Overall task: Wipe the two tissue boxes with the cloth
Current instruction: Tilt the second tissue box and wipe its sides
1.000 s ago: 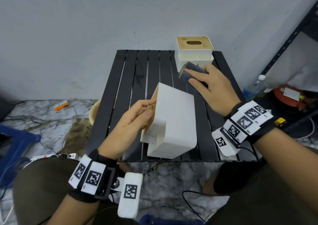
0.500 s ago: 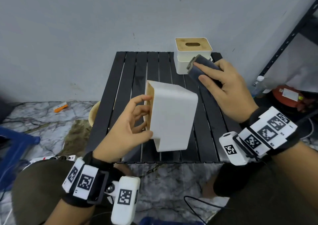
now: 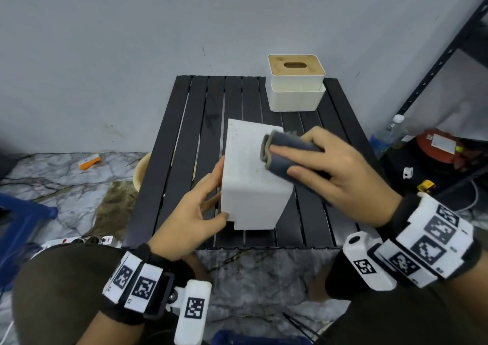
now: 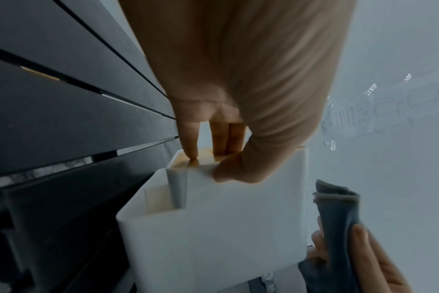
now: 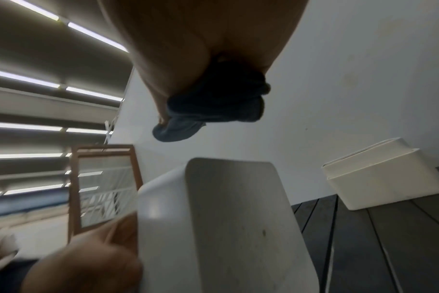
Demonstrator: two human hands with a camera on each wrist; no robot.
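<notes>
A white tissue box (image 3: 250,186) (image 4: 226,228) (image 5: 233,228) is tipped on its side above the black slatted table (image 3: 184,144), its speckled broad face turned up. My left hand (image 3: 195,212) (image 4: 228,158) grips its left end, thumb on the near face and fingers on the wooden lid. My right hand (image 3: 324,167) holds a folded dark blue cloth (image 3: 285,154) (image 4: 338,222) (image 5: 213,103) on the box's upper right face. The second tissue box (image 3: 295,83) (image 5: 384,178), white with a wooden slotted lid, stands upright at the table's far right.
A grey wall runs behind the table. A black metal shelf (image 3: 449,54) stands at the right with a plastic bottle (image 3: 383,136) and a red object (image 3: 443,146) beside it. A beige bowl (image 3: 142,170) and an orange item (image 3: 89,159) lie on the marble floor at left.
The box has been turned so a broad face points up. My right hand brought the cloth down from near the far box onto this one; my left hand shifted its hold.
</notes>
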